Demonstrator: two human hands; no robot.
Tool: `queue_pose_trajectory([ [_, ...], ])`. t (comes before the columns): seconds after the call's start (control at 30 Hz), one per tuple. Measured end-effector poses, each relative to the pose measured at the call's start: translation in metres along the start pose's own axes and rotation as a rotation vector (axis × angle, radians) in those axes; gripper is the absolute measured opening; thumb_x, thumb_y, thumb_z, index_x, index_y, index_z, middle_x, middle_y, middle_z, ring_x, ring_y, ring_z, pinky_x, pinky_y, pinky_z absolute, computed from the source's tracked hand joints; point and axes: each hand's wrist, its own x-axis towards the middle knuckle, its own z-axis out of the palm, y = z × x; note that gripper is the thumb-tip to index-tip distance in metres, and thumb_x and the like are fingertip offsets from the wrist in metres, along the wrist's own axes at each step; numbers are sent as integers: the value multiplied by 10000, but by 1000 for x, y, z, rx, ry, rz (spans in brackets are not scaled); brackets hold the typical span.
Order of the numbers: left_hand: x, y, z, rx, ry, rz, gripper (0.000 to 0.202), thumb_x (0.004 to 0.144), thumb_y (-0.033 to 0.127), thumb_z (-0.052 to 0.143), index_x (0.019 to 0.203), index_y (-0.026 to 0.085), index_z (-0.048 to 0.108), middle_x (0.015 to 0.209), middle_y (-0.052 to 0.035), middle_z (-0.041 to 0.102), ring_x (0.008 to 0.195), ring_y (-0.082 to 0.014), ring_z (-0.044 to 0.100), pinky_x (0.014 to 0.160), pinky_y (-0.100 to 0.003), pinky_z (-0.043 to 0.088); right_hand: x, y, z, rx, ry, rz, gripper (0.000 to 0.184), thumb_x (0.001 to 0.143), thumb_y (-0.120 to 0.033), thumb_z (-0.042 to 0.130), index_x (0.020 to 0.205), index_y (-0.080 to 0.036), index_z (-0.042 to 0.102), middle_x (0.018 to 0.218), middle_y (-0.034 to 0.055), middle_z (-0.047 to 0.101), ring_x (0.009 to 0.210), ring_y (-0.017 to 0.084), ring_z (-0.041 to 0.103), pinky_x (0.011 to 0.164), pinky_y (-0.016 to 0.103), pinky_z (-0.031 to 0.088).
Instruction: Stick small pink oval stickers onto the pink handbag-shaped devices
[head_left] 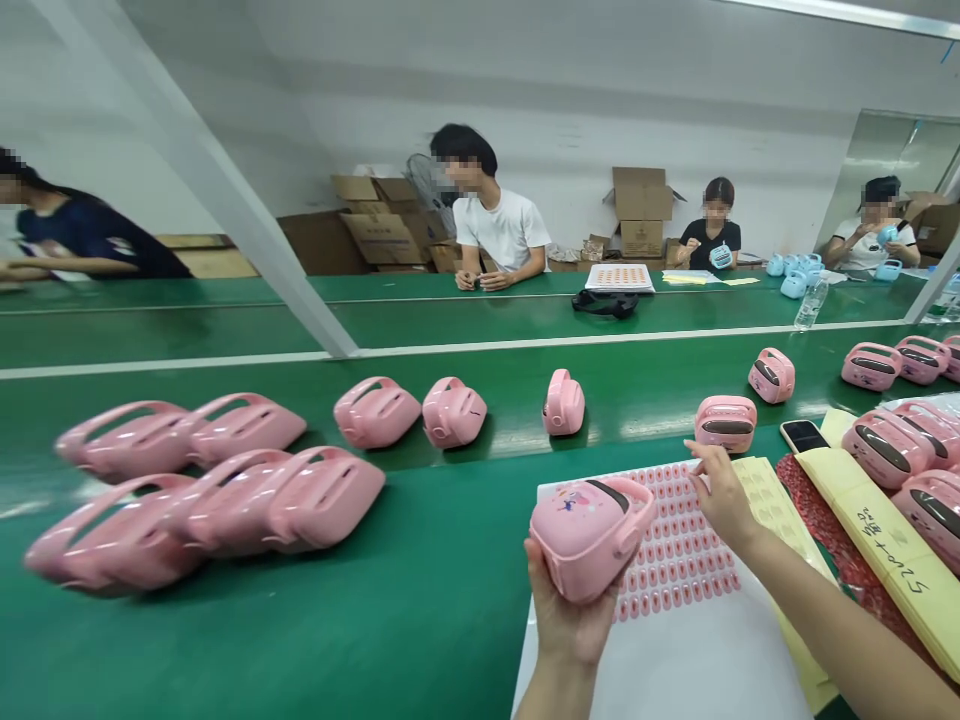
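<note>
My left hand [568, 620] is closed around the lower side of a pink handled device [576, 545], a small rounded body with a dark panel on top and a colourful printed picture. It is held tilted above a white sheet of stickers [679, 540], which carries rows of small pink ovals with reddish centres. My right hand [724, 497] is over the sheet's upper right part, with thumb and index finger drawn together. Whatever may be between those fingertips is too small to make out.
Several pink devices [322, 500] stand at the left, and more [889, 447] at the right. Yellow paper strips [874, 530], red bubble wrap [814, 500] and a phone [804, 436] lie right of the sheet. Co-workers [499, 225] sit across the green table [420, 610]; a slanted post [225, 190] crosses the left.
</note>
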Motion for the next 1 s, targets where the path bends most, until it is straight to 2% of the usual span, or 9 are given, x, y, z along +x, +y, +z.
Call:
queue_pose_trajectory([
  [0.07, 6, -2, 3, -75, -13, -3, 368, 774, 500, 572, 1057, 276, 638, 1096, -60, 691, 1022, -249, 620, 894, -407, 472, -2, -32, 4, 323, 101, 192, 374, 756, -213, 571, 1122, -243, 508, 918, 31, 573, 691, 144, 562, 714, 333, 509],
  [0.17, 13, -10, 10, -146, -42, 56, 404, 768, 505, 554, 1037, 220, 650, 1056, -106, 703, 970, -263, 646, 862, -399, 494, -8, -77, 17, 694, 109, 371, 415, 686, -273, 670, 1062, -240, 499, 909, 7, 582, 644, 105, 562, 675, 281, 513],
  [0.27, 14, -18, 18, -227, -43, 68, 375, 781, 445, 540, 1052, 207, 641, 1039, -112, 706, 958, -264, 651, 866, -392, 493, -13, -101, 32, 835, 112, 479, 440, 624, -264, 714, 1007, -232, 501, 849, -19, 567, 617, 86, 568, 687, 261, 508],
  [0.4, 11, -24, 25, -284, 73, 52, 367, 787, 414, 528, 1046, 178, 633, 977, -128, 714, 896, -267, 669, 807, -378, 526, -15, -104, 39, 824, 90, 495, 461, 629, -256, 698, 1035, -230, 481, 825, -29, 549, 621, 97, 597, 722, 287, 507],
  [0.67, 9, -27, 34, -275, 262, 47, 386, 801, 434, 495, 1012, 143, 635, 885, -153, 720, 806, -272, 686, 752, -404, 544, -10, -91, 31, 531, -26, 295, 487, 709, -179, 604, 1163, -223, 433, 789, -10, 557, 775, 156, 610, 737, 320, 517],
  [0.73, 8, -27, 37, -285, 268, 38, 389, 810, 443, 473, 1007, 150, 637, 889, -144, 721, 798, -252, 688, 731, -369, 549, -14, -91, 33, 368, 22, 161, 460, 761, -148, 547, 1195, -223, 415, 816, 11, 569, 783, 163, 615, 720, 321, 527],
  [0.83, 6, -25, 35, -321, 258, -20, 386, 797, 447, 478, 978, 151, 647, 888, -131, 723, 791, -232, 688, 713, -321, 550, -24, -92, 35, 24, 115, -185, 456, 842, -114, 436, 1277, -233, 368, 964, 81, 605, 869, 193, 620, 740, 344, 525],
  [0.9, 5, -24, 30, -352, 214, -68, 384, 775, 436, 503, 978, 142, 644, 891, -131, 724, 807, -233, 685, 736, -308, 544, -30, -93, 32, -206, 89, -409, 504, 872, -97, 370, 1355, -220, 294, 1099, 128, 607, 972, 222, 608, 784, 362, 509],
  [1.0, 5, -22, 21, -329, 121, -58, 399, 756, 406, 532, 1033, 134, 626, 946, -145, 718, 867, -256, 676, 795, -339, 528, -29, -94, 21, -410, 12, -476, 555, 885, -79, 313, 1418, -165, 184, 1225, 165, 570, 1109, 243, 558, 902, 405, 449],
])
